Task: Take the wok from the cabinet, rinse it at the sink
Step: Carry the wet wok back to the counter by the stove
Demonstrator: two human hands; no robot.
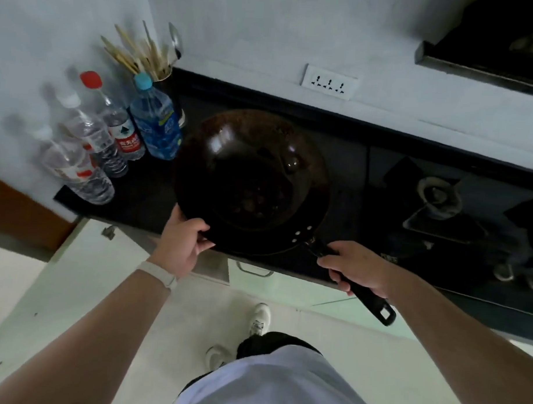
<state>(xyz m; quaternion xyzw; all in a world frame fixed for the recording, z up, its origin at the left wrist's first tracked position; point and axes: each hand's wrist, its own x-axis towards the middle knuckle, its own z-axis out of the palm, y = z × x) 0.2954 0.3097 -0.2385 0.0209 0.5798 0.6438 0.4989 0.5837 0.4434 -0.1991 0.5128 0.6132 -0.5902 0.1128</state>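
Wok (251,177) held over dark worktop's (144,194) front edge, frame centre: left hand (183,244) grips rim, right hand (359,268) wraps handle (373,305); bottles (156,122) close left.

I'm in a home kitchen: a black gas stove burner (439,197) sits beyond my right hand (359,268), wooden chopsticks (134,53) in a cup (164,75) beyond my left hand (182,244).

Dark round wok (251,177) fills mid-frame, open side up, glossy inside; black handle (376,308) points toward lower right.
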